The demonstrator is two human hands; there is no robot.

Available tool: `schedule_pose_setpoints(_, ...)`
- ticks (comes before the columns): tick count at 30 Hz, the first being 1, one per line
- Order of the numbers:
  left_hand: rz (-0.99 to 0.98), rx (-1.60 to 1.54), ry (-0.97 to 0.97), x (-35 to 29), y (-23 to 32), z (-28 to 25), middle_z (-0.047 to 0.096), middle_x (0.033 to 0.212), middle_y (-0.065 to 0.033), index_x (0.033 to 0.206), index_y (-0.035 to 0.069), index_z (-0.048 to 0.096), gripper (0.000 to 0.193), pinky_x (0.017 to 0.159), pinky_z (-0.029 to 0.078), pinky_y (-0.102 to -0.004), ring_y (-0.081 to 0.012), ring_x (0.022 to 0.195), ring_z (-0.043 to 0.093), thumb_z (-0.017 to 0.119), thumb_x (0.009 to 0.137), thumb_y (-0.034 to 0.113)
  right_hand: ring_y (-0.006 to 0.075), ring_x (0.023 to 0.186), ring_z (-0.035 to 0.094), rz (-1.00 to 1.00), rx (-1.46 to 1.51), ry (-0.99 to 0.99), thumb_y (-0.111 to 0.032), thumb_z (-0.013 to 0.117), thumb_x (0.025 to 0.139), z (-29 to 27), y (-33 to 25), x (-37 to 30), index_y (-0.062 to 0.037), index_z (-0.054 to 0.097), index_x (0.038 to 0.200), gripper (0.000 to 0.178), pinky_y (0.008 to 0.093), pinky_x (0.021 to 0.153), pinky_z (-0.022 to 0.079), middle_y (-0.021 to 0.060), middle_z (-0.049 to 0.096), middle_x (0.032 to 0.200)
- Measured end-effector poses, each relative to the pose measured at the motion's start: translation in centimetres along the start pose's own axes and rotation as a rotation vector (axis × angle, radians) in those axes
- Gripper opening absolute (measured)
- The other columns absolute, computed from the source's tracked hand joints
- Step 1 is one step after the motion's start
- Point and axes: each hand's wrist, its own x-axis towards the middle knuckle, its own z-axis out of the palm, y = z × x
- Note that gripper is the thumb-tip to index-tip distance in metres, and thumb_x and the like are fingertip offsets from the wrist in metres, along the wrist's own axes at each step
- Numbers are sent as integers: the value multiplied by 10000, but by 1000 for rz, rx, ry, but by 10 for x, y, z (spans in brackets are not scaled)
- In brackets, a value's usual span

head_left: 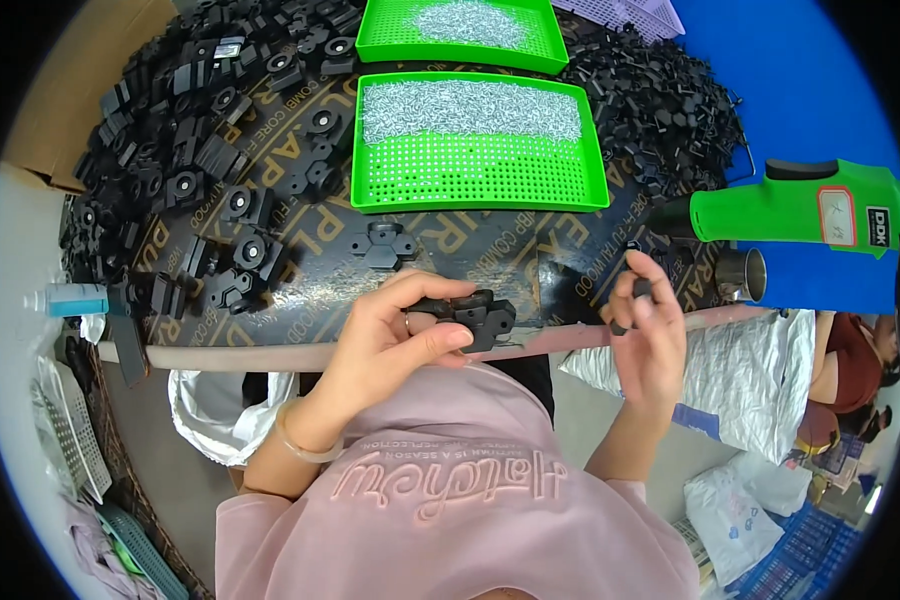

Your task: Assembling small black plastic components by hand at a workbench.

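Observation:
In front of my chest, my left hand (pixel 395 330) is closed round a black plastic bracket (pixel 485 322) with several short arms and holes, holding it over the table's near edge. To its right, apart from it, my right hand (pixel 652 335) is raised with the fingers curled. Small dark patches show at its fingers; whether these are parts or finger covers is unclear, and what it holds I cannot make out. A similar black bracket (pixel 384 245) lies on the table just beyond my left hand.
Two green perforated trays (pixel 480 205) of small silver screws stand at the middle back. Black parts (pixel 185 185) are heaped at left, smaller black pieces (pixel 660 110) at right. A green and black power screwdriver (pixel 770 215) lies at right, by a metal cup (pixel 741 275).

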Motion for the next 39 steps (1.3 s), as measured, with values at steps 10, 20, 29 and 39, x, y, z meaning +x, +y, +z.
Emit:
schedule_pose_setpoints(10, 149, 316, -15, 1, -14, -2, 554, 1179, -94, 1290, -28, 591, 487, 723, 610, -245, -131, 871, 666, 743, 828, -58, 165, 1037, 589, 24, -196, -74, -19, 590, 949, 23, 7, 5, 41, 459, 1451, 522, 299, 954, 458, 90, 575, 1139)
schedule_pose_setpoints(20, 647, 906, 117, 15, -23, 7, 618, 1237, -169, 1053, 54, 699, 290, 809, 551, -378, -345, 1003, 661, 749, 772, 6, 165, 899, 626, -34, -83, 11, -78, 665, 954, 20, 17, 7, 51, 645, 1197, 276, 295, 813, 520, 88, 650, 1057)
schedule_pose_setpoints(29, 666, 848, 82, 14, -25, 5, 646, 1204, -185, 1167, -4, 570, 484, 884, 540, -401, -375, 1033, 662, 751, 725, -81, 81, 840, 618, 22, -203, -24, -79, 733, 905, 17, 20, 15, 9, 650, 1158, 281, 214, 764, 482, 12, 673, 940)
schedule_pose_setpoints(39, 572, 763, 17, 15, -33, -1, 638, 1205, -225, 1393, 4, 365, 754, 943, 547, -407, -361, 1126, 661, 746, 751, -98, 98, 863, 653, 177, -487, -410, -48, 696, 923, 59, 10, 50, 52, 704, 1011, 134, 247, 783, 525, 61, 708, 962)
